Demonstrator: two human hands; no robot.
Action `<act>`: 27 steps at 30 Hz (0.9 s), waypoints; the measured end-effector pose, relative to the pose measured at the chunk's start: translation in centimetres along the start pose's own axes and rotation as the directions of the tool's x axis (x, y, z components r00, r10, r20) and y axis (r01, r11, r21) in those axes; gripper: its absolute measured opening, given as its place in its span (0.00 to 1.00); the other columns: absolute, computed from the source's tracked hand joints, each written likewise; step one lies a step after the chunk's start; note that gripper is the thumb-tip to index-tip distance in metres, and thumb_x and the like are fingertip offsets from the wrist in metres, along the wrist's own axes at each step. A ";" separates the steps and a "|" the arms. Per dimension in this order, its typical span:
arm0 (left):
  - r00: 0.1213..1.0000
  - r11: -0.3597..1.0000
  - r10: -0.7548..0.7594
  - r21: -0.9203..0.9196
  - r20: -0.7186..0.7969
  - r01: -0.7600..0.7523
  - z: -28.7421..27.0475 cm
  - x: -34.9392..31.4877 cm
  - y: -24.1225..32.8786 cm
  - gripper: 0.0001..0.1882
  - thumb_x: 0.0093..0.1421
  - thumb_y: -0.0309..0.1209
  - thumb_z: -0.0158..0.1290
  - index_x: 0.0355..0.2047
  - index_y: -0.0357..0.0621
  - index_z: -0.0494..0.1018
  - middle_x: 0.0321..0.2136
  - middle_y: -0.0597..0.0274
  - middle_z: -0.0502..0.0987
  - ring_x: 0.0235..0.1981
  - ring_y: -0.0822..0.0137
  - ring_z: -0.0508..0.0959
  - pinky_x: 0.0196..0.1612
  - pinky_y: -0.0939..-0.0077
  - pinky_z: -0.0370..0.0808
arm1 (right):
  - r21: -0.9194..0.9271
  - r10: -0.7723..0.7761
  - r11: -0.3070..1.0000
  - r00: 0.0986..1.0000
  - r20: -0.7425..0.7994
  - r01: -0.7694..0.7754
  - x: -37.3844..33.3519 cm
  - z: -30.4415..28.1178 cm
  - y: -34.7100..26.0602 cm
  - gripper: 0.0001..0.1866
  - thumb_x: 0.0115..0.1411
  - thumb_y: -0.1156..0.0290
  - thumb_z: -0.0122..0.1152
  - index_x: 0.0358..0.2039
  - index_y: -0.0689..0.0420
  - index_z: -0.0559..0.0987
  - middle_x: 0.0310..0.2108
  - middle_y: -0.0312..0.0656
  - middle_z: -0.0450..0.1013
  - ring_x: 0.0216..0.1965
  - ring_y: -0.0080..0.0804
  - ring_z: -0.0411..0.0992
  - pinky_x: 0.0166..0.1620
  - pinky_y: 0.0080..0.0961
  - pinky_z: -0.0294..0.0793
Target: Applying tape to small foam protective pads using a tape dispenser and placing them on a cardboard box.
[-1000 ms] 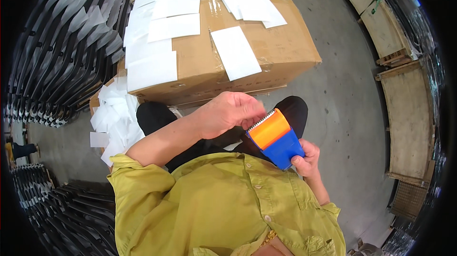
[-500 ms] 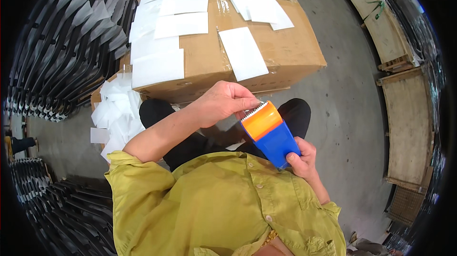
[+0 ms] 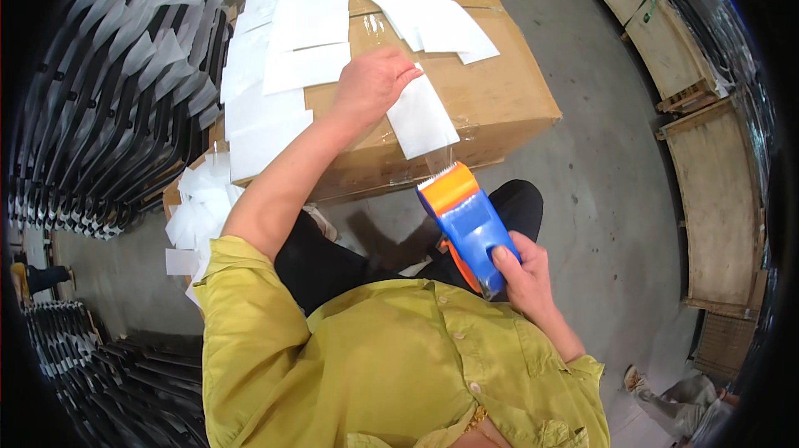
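Observation:
My right hand grips a blue and orange tape dispenser just in front of the large cardboard box. The dispenser's toothed edge points at the box. A strip of clear packing tape runs from it towards my left hand, and it is hard to see over the white sheet. That hand is closed in a pinch on the tape's end, above the box top. Directly under the tape lies a single white foam sheet, its far end partly hidden by my fingers.
The cardboard box also carries rows of white sheets at left and a fanned group at the back. More white pieces fill a carton beside it. Black metal frames stand left; wooden crates line the right.
My left hand has moved from the dispenser's toothed edge up and away over the box, drawing out clear tape. My right hand has tilted the dispenser slightly.

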State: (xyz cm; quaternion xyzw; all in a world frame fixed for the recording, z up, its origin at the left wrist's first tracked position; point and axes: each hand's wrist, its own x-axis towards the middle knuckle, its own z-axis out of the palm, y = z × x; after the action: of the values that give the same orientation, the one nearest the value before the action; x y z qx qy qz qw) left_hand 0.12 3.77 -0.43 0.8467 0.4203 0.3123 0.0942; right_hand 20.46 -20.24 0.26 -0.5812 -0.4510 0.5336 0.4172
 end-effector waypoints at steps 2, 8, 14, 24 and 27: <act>0.988 0.982 0.140 0.139 -0.070 -0.130 1.7 0.7 -1.1 0.14 0.49 0.35 0.54 0.31 0.37 0.73 0.32 0.57 0.74 0.31 0.60 0.74 0.33 0.72 0.70 | 0.013 -0.002 1.000 1.000 -0.013 0.002 1.2 0.3 -0.5 0.15 0.56 0.61 0.53 0.25 0.63 0.73 0.19 0.31 0.67 0.20 0.12 0.60 0.24 0.13 0.60; 0.913 0.919 0.140 0.392 -0.383 0.023 2.2 0.1 -0.2 0.18 0.50 0.32 0.53 0.41 0.40 0.67 0.34 0.55 0.72 0.35 0.57 0.71 0.35 0.70 0.68 | 0.083 0.042 0.996 0.999 0.000 -0.042 2.3 -0.2 0.4 0.16 0.57 0.60 0.51 0.28 0.62 0.73 0.20 0.31 0.68 0.21 0.12 0.61 0.25 0.12 0.60; 0.706 0.263 -0.584 -0.729 0.401 0.632 0.1 -12.2 4.2 0.20 0.60 0.42 0.42 0.38 0.34 0.68 0.22 0.57 0.75 0.22 0.73 0.73 0.28 0.80 0.69 | 0.179 0.066 0.981 0.997 0.034 -0.071 1.5 -1.1 0.7 0.18 0.57 0.58 0.52 0.27 0.64 0.73 0.21 0.32 0.68 0.23 0.14 0.61 0.28 0.14 0.63; 0.609 -0.329 -0.521 -0.799 0.598 0.503 4.5 -8.5 8.1 0.18 0.55 0.37 0.51 0.42 0.37 0.66 0.34 0.56 0.74 0.32 0.66 0.76 0.35 0.76 0.73 | 0.105 0.105 0.988 0.993 0.062 -0.111 -0.5 -1.3 1.2 0.16 0.56 0.60 0.53 0.27 0.63 0.73 0.21 0.33 0.69 0.23 0.14 0.62 0.27 0.14 0.63; 0.635 -0.308 -0.517 -0.817 0.574 0.487 3.4 -8.4 7.0 0.17 0.55 0.34 0.52 0.41 0.38 0.66 0.32 0.56 0.75 0.31 0.66 0.76 0.34 0.76 0.74 | 0.054 0.045 0.997 0.997 0.069 -0.049 -1.7 -2.0 1.6 0.15 0.56 0.60 0.54 0.27 0.62 0.73 0.21 0.33 0.69 0.23 0.14 0.62 0.26 0.14 0.63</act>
State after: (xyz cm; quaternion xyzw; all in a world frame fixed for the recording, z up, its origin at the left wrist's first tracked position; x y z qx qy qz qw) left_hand 3.01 -6.75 -3.88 0.2507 0.3953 0.4413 0.7656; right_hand 22.49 -22.29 -0.68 -0.5614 -0.4359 0.5752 0.4051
